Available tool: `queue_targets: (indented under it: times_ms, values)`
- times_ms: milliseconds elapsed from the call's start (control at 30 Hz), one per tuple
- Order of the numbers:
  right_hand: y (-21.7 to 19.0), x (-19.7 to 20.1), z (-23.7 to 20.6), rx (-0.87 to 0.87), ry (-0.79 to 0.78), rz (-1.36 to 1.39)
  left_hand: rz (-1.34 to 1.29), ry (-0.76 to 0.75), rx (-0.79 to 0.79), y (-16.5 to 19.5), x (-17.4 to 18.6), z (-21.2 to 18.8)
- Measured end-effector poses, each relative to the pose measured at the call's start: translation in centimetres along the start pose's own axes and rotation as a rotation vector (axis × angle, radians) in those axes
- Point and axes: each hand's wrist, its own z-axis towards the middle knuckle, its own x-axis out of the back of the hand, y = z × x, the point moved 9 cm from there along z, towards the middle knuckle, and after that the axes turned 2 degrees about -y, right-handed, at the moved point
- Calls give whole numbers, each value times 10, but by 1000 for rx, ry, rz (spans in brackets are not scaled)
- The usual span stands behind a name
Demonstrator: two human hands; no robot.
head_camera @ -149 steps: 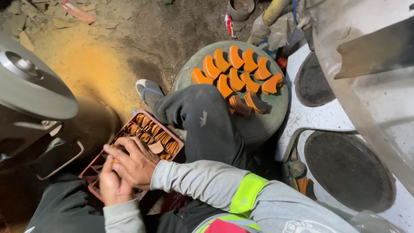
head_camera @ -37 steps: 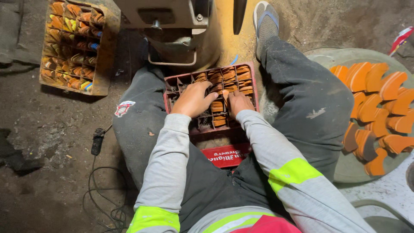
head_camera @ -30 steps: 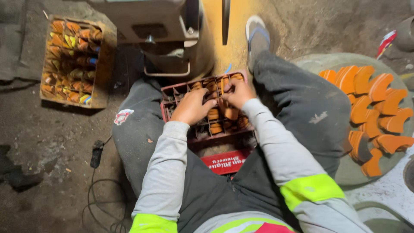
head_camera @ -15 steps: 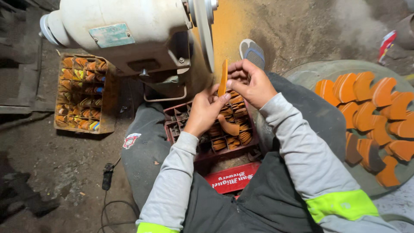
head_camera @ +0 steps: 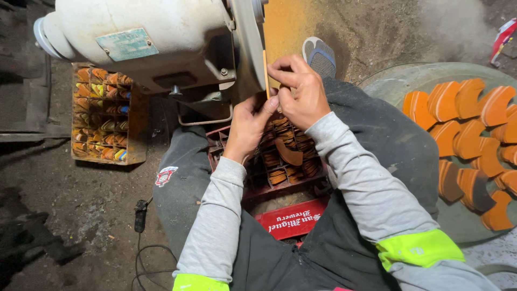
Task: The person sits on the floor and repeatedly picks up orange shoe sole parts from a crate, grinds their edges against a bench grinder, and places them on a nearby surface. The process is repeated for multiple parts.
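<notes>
My left hand (head_camera: pixel 249 127) and my right hand (head_camera: pixel 301 91) together pinch a thin orange curved piece (head_camera: pixel 266 73), held edge-on against the side of the grinder wheel (head_camera: pixel 246 40). The wheel belongs to a large cream-coloured motor (head_camera: pixel 140 37). Below my hands, between my knees, sits a red plastic crate (head_camera: pixel 285 215) filled with several stacked orange-brown pieces (head_camera: pixel 285 153).
A second crate (head_camera: pixel 105 116) of orange pieces stands on the dirt floor at the left. On the right a round grey drum lid (head_camera: pixel 401 81) carries several orange curved pieces (head_camera: pixel 468 102). A black cable (head_camera: pixel 141 215) lies by my left leg. Orange dust covers the ground ahead.
My hands left the crate between my knees, lifted one orange piece and brought it up to the grinder wheel. The view swung from the drum lid to the machine.
</notes>
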Motion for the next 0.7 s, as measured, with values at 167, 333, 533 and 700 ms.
queue_targets:
  times_ms: [167,333,533,700]
  values:
    - [15,2,-28,-215,-224,86,355,102,10,-1,-2,-29]
    - [13,13,-38,-279,-146,221,325,84,100,-10,-4,-30]
    - [-6,-2,-11,-60,-18,-13,-79,-22,56,-6,2,-2]
    - [-4,-9,-2,-47,13,-54,-150,-11,143,-14,7,7]
